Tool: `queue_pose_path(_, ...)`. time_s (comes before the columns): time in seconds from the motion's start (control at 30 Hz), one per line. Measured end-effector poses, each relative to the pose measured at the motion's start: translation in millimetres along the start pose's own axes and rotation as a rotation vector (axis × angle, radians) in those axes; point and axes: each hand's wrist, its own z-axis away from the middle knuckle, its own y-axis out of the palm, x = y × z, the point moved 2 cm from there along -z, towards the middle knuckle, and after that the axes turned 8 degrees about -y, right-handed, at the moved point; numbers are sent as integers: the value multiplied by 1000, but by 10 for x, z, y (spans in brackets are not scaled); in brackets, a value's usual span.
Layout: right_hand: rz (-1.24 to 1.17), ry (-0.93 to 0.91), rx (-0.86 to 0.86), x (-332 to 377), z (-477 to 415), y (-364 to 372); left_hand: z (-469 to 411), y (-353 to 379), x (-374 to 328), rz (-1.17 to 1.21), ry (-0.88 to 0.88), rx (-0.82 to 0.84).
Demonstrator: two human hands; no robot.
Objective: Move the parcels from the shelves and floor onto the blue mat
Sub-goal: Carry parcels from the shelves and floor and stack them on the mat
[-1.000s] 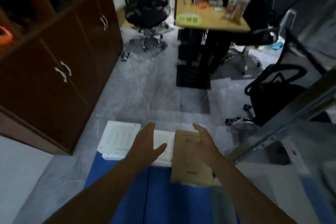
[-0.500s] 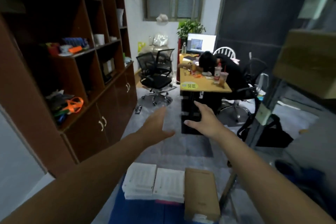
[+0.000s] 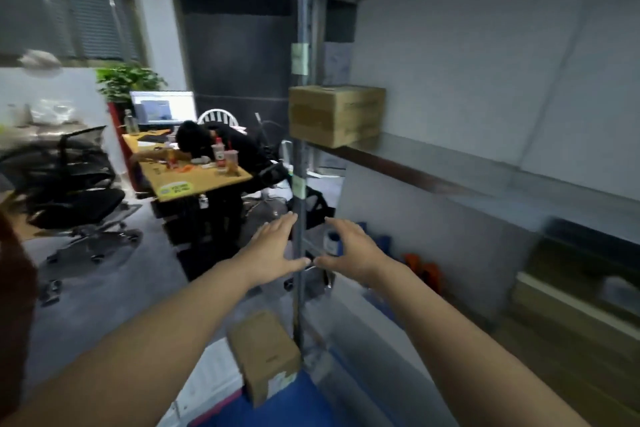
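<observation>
Next parcel: cardboard box (image 3: 336, 114) on the middle shelf board (image 3: 433, 172), at its near end, just behind the metal upright (image 3: 300, 156). It sits flat and overhangs the board edge a little. One corner points toward the camera, and the long axis seems to run along the shelf, though blur makes this uncertain.

Relation to hands: the box is above and beyond both, well apart, nothing touching. Left hand (image 3: 273, 250) and right hand (image 3: 349, 246) are raised side by side at about the same height, thumbs nearly meeting in front of the upright. Both are empty, fingers extended and spread. The right hand is on the shelf side of the upright, so it looks the nearer — the left has to come round the post to reach the far face.

Judgement: step in hand is the reach up for a two-handed lift by opposite sides.

Destination: blue mat (image 3: 311, 406) on the floor below. A brown parcel (image 3: 265, 354) and white flat parcels (image 3: 207, 371) lie at its far edge.
</observation>
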Motion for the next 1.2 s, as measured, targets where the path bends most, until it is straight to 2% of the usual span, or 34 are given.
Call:
queue_pose_path(0.17, 62, 210, -133, -492, 1354, -660, 346, 326, -1383, 42, 225, 83)
queue_pose_path(0.3, -45, 373, -303, -762, 2677, -1077, 957, 704, -2513, 33, 390, 158)
queue_pose_path(0.47, 21, 560, -265, -1001, 4645, -1319, 1914, 1284, -3840, -72, 602, 355)
queue_pose_path(0.57, 64, 686, -326, -1082, 5835, -1569, 2502, 1619, -4753, -108, 747, 414)
queue_pose_path(0.7, 96, 899, -406, -1059, 7465, -1847, 3435, 2120, -6003, -86, 984, 502)
queue_pose_path(0.87, 99, 1220, -592, -824, 9457, -1885, 4687, 2691, -7322, -88, 1273, 632)
queue_pose_path(1.0, 102, 1468, -741, -532, 10789, -1785, 5695, 3068, -8179, -42, 1485, 723)
queue_pose_path(1.2, 92, 1728, -844, -377, 12327, -1817, 6965, 3779, -9227, -44, 1698, 829)
